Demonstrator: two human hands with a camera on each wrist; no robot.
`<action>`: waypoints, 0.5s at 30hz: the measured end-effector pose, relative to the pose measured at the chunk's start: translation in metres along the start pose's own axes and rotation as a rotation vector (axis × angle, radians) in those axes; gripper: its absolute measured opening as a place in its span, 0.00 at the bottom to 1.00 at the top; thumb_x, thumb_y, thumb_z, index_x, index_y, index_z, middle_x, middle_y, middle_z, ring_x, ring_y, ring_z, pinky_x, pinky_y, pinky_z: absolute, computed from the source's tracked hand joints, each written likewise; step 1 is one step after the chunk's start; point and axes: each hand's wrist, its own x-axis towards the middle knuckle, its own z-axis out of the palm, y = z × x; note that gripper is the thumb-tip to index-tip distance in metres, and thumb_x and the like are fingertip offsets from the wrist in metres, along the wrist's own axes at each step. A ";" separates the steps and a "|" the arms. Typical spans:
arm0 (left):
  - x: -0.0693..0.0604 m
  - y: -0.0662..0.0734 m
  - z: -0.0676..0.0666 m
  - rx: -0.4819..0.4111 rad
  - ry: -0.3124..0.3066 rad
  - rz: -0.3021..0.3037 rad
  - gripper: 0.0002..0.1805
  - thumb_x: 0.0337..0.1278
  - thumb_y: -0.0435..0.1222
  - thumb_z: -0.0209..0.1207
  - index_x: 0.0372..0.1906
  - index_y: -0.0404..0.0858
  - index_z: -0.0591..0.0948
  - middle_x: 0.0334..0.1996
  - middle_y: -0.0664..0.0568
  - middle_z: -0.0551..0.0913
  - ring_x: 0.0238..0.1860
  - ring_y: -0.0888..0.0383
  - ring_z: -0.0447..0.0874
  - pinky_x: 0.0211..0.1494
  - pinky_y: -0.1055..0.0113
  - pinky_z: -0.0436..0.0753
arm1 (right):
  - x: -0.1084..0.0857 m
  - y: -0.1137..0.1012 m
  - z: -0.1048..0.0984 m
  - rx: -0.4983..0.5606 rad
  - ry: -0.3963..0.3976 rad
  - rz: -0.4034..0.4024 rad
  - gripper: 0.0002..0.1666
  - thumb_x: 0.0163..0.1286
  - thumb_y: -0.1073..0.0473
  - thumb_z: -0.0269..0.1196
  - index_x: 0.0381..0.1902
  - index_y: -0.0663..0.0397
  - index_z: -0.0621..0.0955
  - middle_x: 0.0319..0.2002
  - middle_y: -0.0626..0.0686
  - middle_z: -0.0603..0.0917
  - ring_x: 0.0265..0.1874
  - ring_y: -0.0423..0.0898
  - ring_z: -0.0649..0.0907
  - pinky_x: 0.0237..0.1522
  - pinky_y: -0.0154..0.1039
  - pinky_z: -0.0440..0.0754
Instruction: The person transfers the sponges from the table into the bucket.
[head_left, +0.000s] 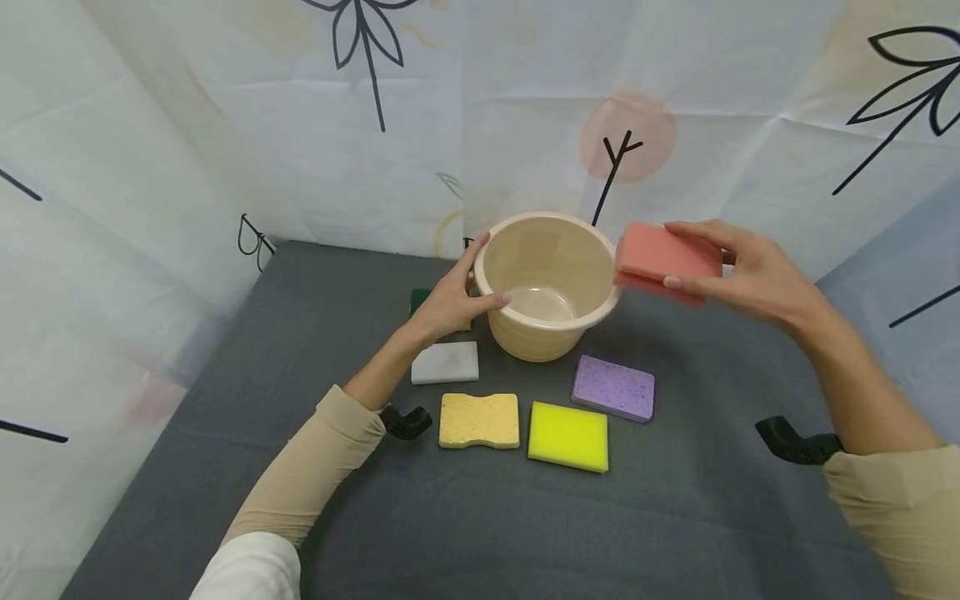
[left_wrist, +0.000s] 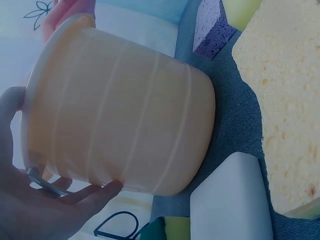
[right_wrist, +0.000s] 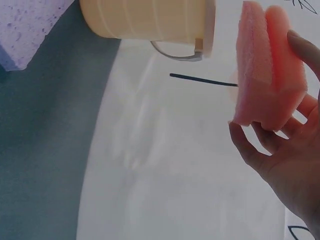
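A cream plastic bucket (head_left: pixel 525 333) with ridged sides stands upright at the back of the table; its inner floor shows no contents in the head view. My left hand (head_left: pixel 453 296) grips its left rim, thumb at the edge and fingers along the outer wall (left_wrist: pixel 95 200). Just right of the rim, above the table, my right hand (head_left: pixel 750 267) holds a pink sponge (head_left: pixel 667 254) between thumb and fingers. In the right wrist view this sponge (right_wrist: pixel 270 75) shows two layers with a gap between them; whether they are joined I cannot tell.
In front of the bucket lie a purple sponge (head_left: pixel 613 388), a bright yellow sponge (head_left: pixel 568 437), a pale yellow notched sponge (head_left: pixel 478 421) and a white sponge (head_left: pixel 445 363). A green-and-yellow sponge (head_left: pixel 418 298) is partly hidden behind my left hand. Patterned cloth (head_left: pixel 525 133) hangs behind the table.
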 end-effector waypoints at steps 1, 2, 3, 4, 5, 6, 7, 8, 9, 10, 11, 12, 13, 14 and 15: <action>0.000 0.000 0.000 -0.001 -0.001 0.000 0.55 0.59 0.44 0.67 0.81 0.58 0.42 0.77 0.48 0.53 0.70 0.43 0.68 0.58 0.53 0.79 | 0.001 -0.002 0.000 0.005 0.001 -0.007 0.43 0.62 0.49 0.72 0.74 0.45 0.69 0.66 0.60 0.70 0.56 0.59 0.69 0.45 0.35 0.69; 0.000 0.000 0.000 0.000 -0.002 0.001 0.55 0.59 0.44 0.67 0.81 0.57 0.42 0.77 0.48 0.53 0.70 0.43 0.68 0.58 0.53 0.79 | 0.003 -0.004 0.000 0.012 0.002 -0.016 0.43 0.62 0.50 0.72 0.73 0.46 0.70 0.66 0.59 0.71 0.55 0.57 0.69 0.44 0.35 0.68; 0.000 0.000 -0.001 -0.003 -0.004 0.000 0.55 0.59 0.43 0.67 0.81 0.57 0.43 0.77 0.48 0.53 0.69 0.43 0.68 0.57 0.53 0.79 | 0.005 -0.006 0.000 0.012 0.002 -0.021 0.42 0.62 0.50 0.72 0.73 0.45 0.70 0.65 0.59 0.72 0.54 0.55 0.70 0.43 0.33 0.68; 0.000 0.001 -0.001 -0.004 -0.005 0.000 0.55 0.59 0.43 0.67 0.81 0.58 0.43 0.77 0.48 0.53 0.69 0.43 0.68 0.57 0.53 0.79 | 0.007 -0.008 0.000 0.012 0.001 -0.026 0.42 0.62 0.50 0.72 0.73 0.45 0.70 0.65 0.58 0.72 0.53 0.54 0.70 0.42 0.32 0.68; 0.000 0.001 -0.001 -0.010 -0.008 0.000 0.55 0.59 0.43 0.67 0.81 0.57 0.43 0.77 0.47 0.54 0.69 0.43 0.69 0.57 0.52 0.79 | 0.010 -0.009 0.000 0.012 -0.002 -0.029 0.42 0.62 0.50 0.72 0.73 0.45 0.71 0.65 0.58 0.73 0.52 0.53 0.70 0.41 0.32 0.69; 0.000 0.001 -0.001 -0.015 -0.009 -0.001 0.55 0.59 0.43 0.67 0.81 0.57 0.43 0.77 0.47 0.54 0.69 0.42 0.69 0.57 0.52 0.79 | 0.012 -0.011 0.001 0.017 -0.006 -0.032 0.42 0.62 0.50 0.72 0.72 0.45 0.71 0.64 0.57 0.73 0.52 0.52 0.70 0.41 0.32 0.68; 0.000 0.001 -0.001 -0.019 -0.012 -0.003 0.55 0.59 0.42 0.67 0.81 0.57 0.43 0.76 0.47 0.54 0.69 0.42 0.69 0.57 0.52 0.79 | 0.015 -0.012 0.002 0.021 -0.011 -0.037 0.42 0.62 0.50 0.72 0.72 0.45 0.71 0.64 0.57 0.73 0.51 0.52 0.70 0.41 0.32 0.68; -0.001 0.002 -0.002 -0.023 -0.014 -0.004 0.55 0.59 0.42 0.67 0.81 0.58 0.42 0.76 0.46 0.55 0.68 0.42 0.69 0.57 0.52 0.79 | 0.018 -0.013 0.003 0.026 -0.017 -0.039 0.42 0.62 0.50 0.72 0.72 0.45 0.71 0.65 0.58 0.73 0.52 0.52 0.70 0.41 0.32 0.69; -0.001 0.002 -0.002 -0.026 -0.016 -0.006 0.55 0.59 0.42 0.67 0.81 0.58 0.42 0.76 0.46 0.56 0.68 0.42 0.69 0.58 0.51 0.79 | 0.021 -0.014 0.004 0.031 -0.024 -0.040 0.42 0.62 0.50 0.72 0.73 0.45 0.71 0.65 0.58 0.73 0.52 0.52 0.70 0.41 0.32 0.69; -0.001 0.002 -0.002 -0.028 -0.017 -0.008 0.55 0.59 0.42 0.67 0.81 0.58 0.42 0.76 0.46 0.56 0.68 0.42 0.70 0.58 0.51 0.79 | 0.024 -0.015 0.006 0.035 -0.031 -0.042 0.42 0.62 0.50 0.72 0.73 0.46 0.71 0.65 0.58 0.72 0.53 0.53 0.71 0.41 0.32 0.69; -0.001 0.002 -0.002 -0.029 -0.019 -0.009 0.55 0.59 0.42 0.67 0.81 0.58 0.42 0.76 0.46 0.56 0.68 0.42 0.70 0.58 0.51 0.79 | 0.027 -0.016 0.007 0.042 -0.039 -0.045 0.43 0.62 0.50 0.72 0.73 0.46 0.71 0.66 0.58 0.72 0.53 0.53 0.71 0.41 0.32 0.69; -0.001 0.002 -0.002 -0.029 -0.020 -0.010 0.55 0.59 0.42 0.67 0.81 0.58 0.42 0.76 0.45 0.56 0.68 0.42 0.70 0.58 0.51 0.79 | 0.029 -0.017 0.008 0.046 -0.044 -0.048 0.43 0.62 0.50 0.73 0.73 0.47 0.70 0.66 0.58 0.72 0.53 0.53 0.71 0.41 0.32 0.69; -0.001 0.002 -0.003 -0.029 -0.021 -0.010 0.55 0.59 0.42 0.67 0.81 0.58 0.42 0.76 0.46 0.56 0.68 0.42 0.69 0.58 0.51 0.79 | 0.032 -0.019 0.009 0.041 -0.050 -0.049 0.43 0.62 0.50 0.73 0.73 0.47 0.70 0.66 0.58 0.72 0.53 0.54 0.71 0.41 0.32 0.69; -0.001 0.002 -0.003 -0.030 -0.022 -0.009 0.55 0.59 0.42 0.67 0.81 0.58 0.42 0.76 0.46 0.56 0.68 0.42 0.69 0.58 0.51 0.79 | 0.035 -0.020 0.010 0.035 -0.056 -0.047 0.43 0.62 0.50 0.72 0.73 0.47 0.70 0.66 0.58 0.72 0.54 0.54 0.71 0.41 0.32 0.70; -0.001 0.002 -0.003 -0.030 -0.022 -0.009 0.55 0.59 0.42 0.67 0.81 0.59 0.43 0.76 0.46 0.55 0.69 0.42 0.69 0.58 0.51 0.79 | 0.037 -0.022 0.010 0.032 -0.062 -0.044 0.44 0.62 0.49 0.72 0.73 0.47 0.70 0.66 0.58 0.72 0.54 0.54 0.71 0.41 0.32 0.70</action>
